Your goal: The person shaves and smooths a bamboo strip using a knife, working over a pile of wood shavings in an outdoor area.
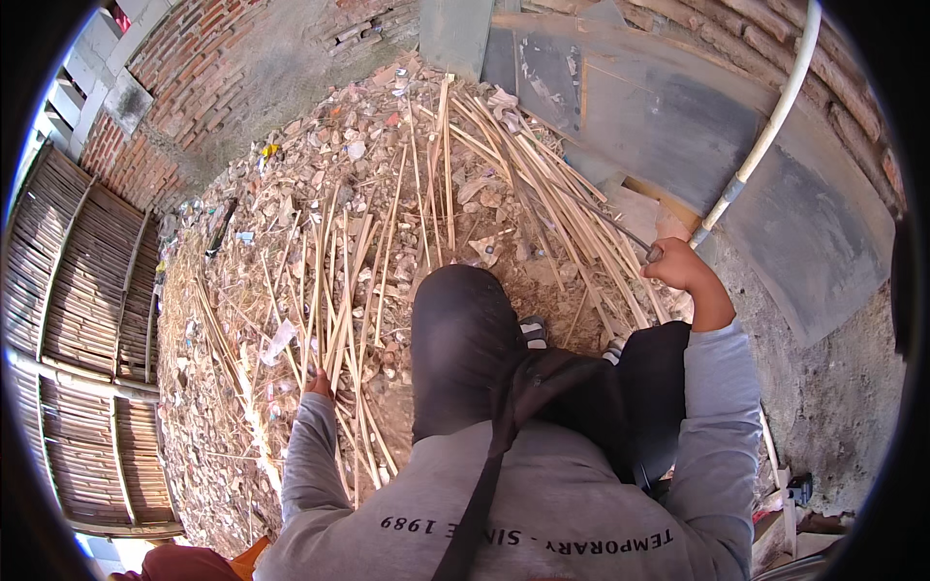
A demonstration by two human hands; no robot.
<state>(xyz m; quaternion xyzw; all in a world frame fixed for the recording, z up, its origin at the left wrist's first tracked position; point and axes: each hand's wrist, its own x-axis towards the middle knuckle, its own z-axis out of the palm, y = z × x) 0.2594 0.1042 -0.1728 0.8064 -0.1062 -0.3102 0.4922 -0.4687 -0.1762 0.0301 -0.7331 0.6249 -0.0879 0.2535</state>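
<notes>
- R hand [680, 268]: fist clenched round the near end of a long, thin dark tool [605, 215]; too small to tell if blade or rod.
- Tool runs from my R fist fwd & to the L, over the R-side pile of split-bamboo strips [528, 174].
- That pile lies L of my R fist; strips fan out, nearest ends below the fist, approx. beside my R knee; far ends up near the metal-grey sheets [668, 107].
- L hand [318, 383]: low, at the near part of the L-side bamboo strips [334, 315]; most of them extend fwd from it, a few lie just R of it. Can't tell if fingers are closed on any or just resting.
- Few loose strips [447, 160] btwn the two piles, fwd of my L knee.
- Clear plastic scrap [279, 342] just fwd & L of my L hand.
- All strips on rubble-strewn ground [373, 126].
- Pale pipe [765, 140] slants up on the R, its lower end near my R hand.
</notes>
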